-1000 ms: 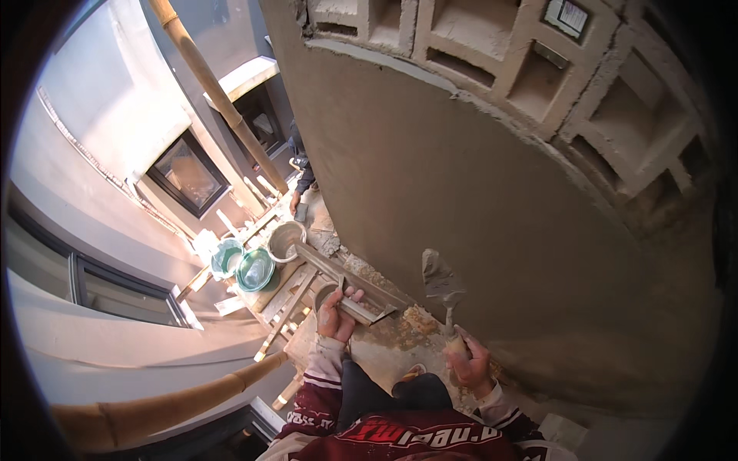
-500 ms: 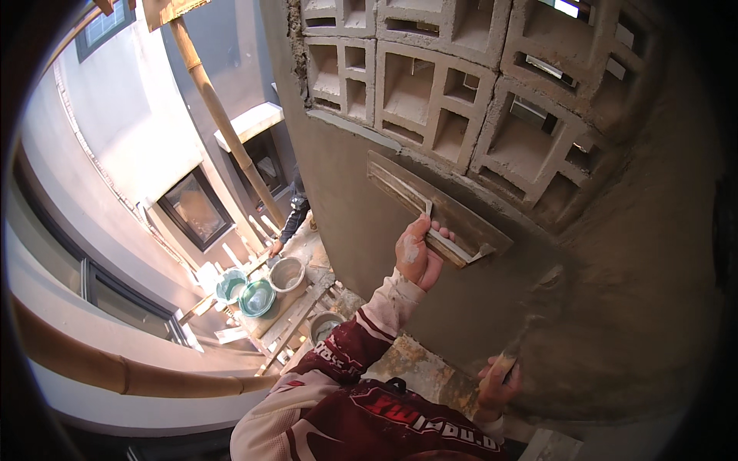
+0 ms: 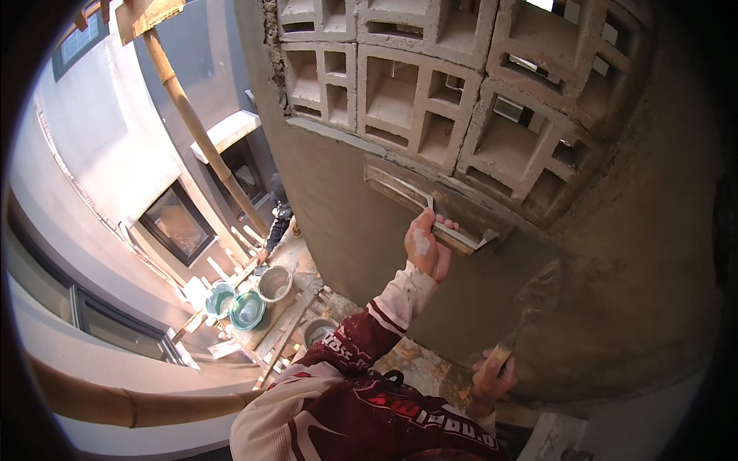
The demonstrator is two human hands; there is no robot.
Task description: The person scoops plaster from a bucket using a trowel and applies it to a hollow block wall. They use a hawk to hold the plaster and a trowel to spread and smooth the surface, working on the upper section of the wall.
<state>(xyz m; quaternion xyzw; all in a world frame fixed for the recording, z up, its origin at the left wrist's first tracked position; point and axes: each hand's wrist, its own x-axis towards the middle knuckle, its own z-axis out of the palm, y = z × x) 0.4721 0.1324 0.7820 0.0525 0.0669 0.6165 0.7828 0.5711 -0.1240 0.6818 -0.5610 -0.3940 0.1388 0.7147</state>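
Two closed grips (image 3: 429, 247) (image 3: 496, 378): float (image 3: 460, 203), trowel (image 3: 543, 288)

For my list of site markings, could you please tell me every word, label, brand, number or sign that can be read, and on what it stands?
Shirt front: large red and white lettering, which I will not copy out.
Left sleeve: white lettering, bent by folds; also not copied.
Float and trowel: no lettering that I can make out.
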